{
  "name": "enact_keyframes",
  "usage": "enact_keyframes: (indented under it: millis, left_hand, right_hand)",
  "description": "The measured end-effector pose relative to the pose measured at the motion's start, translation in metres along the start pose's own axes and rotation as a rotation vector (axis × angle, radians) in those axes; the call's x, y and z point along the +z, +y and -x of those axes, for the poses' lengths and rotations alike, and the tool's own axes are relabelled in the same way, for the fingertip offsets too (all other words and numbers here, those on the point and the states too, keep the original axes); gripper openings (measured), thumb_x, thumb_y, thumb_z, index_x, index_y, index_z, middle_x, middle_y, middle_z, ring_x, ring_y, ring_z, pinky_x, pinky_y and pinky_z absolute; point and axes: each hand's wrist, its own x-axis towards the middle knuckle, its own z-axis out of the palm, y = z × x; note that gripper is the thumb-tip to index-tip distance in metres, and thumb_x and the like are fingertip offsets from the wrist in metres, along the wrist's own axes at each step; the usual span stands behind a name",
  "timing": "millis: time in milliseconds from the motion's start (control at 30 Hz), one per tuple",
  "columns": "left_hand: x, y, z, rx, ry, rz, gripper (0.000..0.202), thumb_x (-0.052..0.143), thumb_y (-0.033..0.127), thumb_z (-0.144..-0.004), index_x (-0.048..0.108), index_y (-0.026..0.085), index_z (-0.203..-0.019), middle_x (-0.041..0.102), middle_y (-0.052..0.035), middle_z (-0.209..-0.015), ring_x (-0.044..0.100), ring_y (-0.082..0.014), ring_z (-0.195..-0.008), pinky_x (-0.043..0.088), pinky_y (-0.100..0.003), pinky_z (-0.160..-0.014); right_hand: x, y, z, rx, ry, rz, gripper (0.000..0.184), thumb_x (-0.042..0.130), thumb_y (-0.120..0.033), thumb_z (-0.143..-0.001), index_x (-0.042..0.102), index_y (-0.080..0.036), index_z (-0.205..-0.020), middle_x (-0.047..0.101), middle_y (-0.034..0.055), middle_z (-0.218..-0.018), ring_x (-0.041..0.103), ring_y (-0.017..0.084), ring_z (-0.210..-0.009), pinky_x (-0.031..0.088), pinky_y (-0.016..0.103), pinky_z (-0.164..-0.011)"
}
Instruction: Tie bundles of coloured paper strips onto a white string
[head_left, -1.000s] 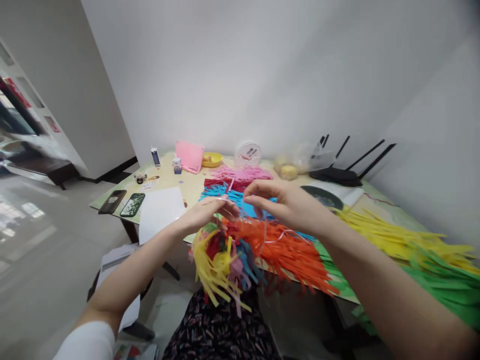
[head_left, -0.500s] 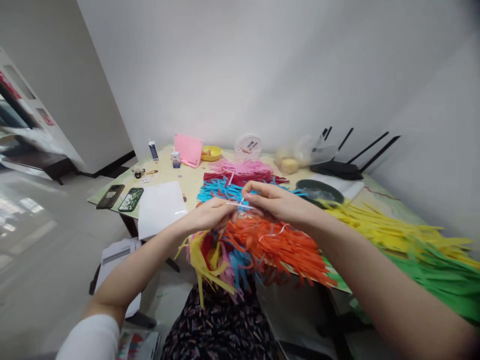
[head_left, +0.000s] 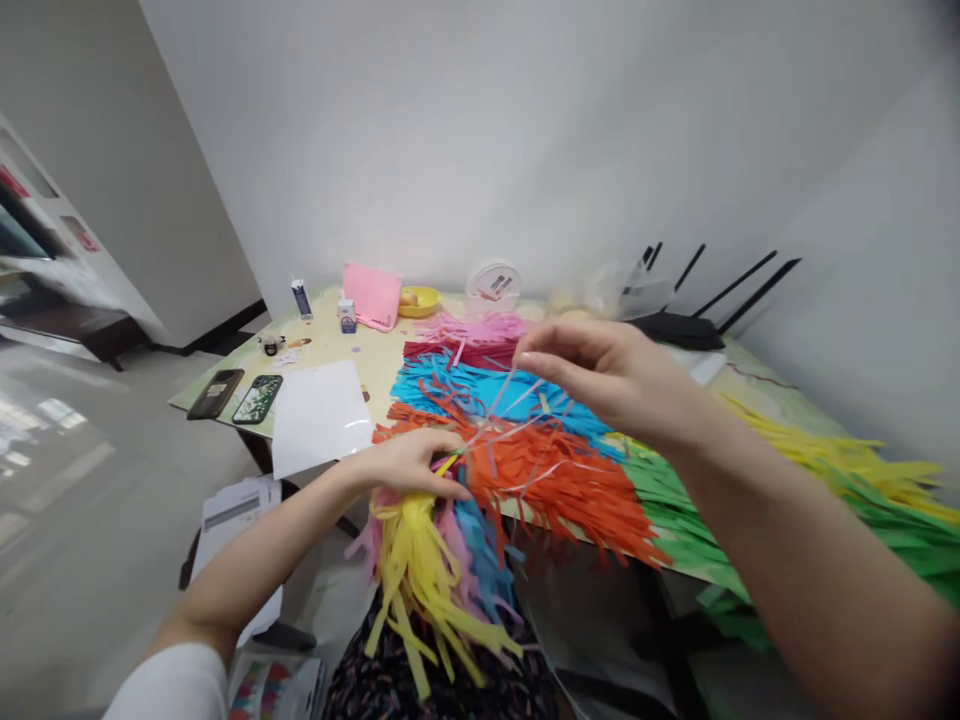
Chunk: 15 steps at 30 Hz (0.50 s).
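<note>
My left hand (head_left: 416,462) is closed around the top of a tassel (head_left: 420,550) of yellow, pink and blue strips, which hangs over the table's front edge above my lap. Higher and to the right, my right hand (head_left: 592,365) pinches a thin pale ribbon (head_left: 495,405). The ribbon runs down from those fingertips to the tassel's top at my left hand. Beneath it lie orange fringed strips (head_left: 562,480), with blue fringe (head_left: 495,385) behind them, then dark red fringe (head_left: 480,352) and pink fringe (head_left: 472,327).
Green fringe (head_left: 667,500) and yellow fringe (head_left: 810,440) lie to the right. White paper (head_left: 322,415) and two phones (head_left: 257,400) are on the left. Along the back stand a pink case (head_left: 373,295), a yellow bowl (head_left: 421,302) and a black router (head_left: 679,330).
My hands were together over the fringe, with thin ribbon between them. Now the right has moved up and right, drawing the ribbon out, while the left has dropped onto the tassel's top.
</note>
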Motion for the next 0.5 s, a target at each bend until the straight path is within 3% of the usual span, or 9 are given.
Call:
enact_keyframes:
  millis: [133, 333, 400, 500]
  left_hand:
    - [0.011, -0.008, 0.003, -0.083, 0.077, -0.09, 0.024, 0.071, 0.036, -0.077, 0.062, 0.015, -0.086, 0.066, -0.0011, -0.089, 0.059, -0.0163, -0.081, 0.043, -0.024, -0.073]
    - [-0.001, -0.021, 0.014, -0.137, 0.271, -0.458, 0.012, 0.061, 0.027, -0.08, 0.057, 0.016, -0.084, 0.061, -0.0042, -0.089, 0.057, -0.0197, -0.084, 0.042, -0.028, -0.077]
    - [-0.004, -0.023, 0.021, -0.18, 0.283, -0.547, 0.007, 0.058, 0.023, -0.08, 0.055, 0.017, -0.083, 0.061, -0.0051, -0.088, 0.056, -0.0206, -0.084, 0.041, -0.029, -0.076]
    - [-0.001, -0.02, 0.033, -0.269, 0.241, -0.582, 0.007, 0.055, 0.021, -0.079, 0.054, 0.018, -0.084, 0.061, -0.004, -0.084, 0.056, -0.0201, -0.08, 0.04, -0.028, -0.072]
  right_hand:
    - [-0.012, 0.008, 0.008, -0.018, -0.016, 0.212, 0.027, 0.056, -0.043, -0.089, 0.069, -0.02, -0.082, 0.066, 0.0029, -0.074, 0.056, 0.015, -0.064, 0.042, 0.028, -0.058]
    - [-0.04, 0.028, 0.028, 0.11, -0.359, 0.381, 0.041, 0.049, -0.051, -0.089, 0.078, -0.021, -0.086, 0.076, 0.0067, -0.084, 0.069, 0.019, -0.074, 0.052, 0.031, -0.067]
    - [-0.051, 0.035, 0.038, 0.147, -0.377, 0.444, 0.048, 0.045, -0.056, -0.09, 0.079, -0.022, -0.086, 0.077, 0.0072, -0.086, 0.07, 0.021, -0.075, 0.054, 0.032, -0.067]
    - [-0.07, 0.046, 0.055, 0.136, -0.301, 0.514, 0.057, 0.04, -0.067, -0.088, 0.079, -0.026, -0.085, 0.078, 0.0068, -0.088, 0.072, 0.023, -0.075, 0.056, 0.032, -0.064]
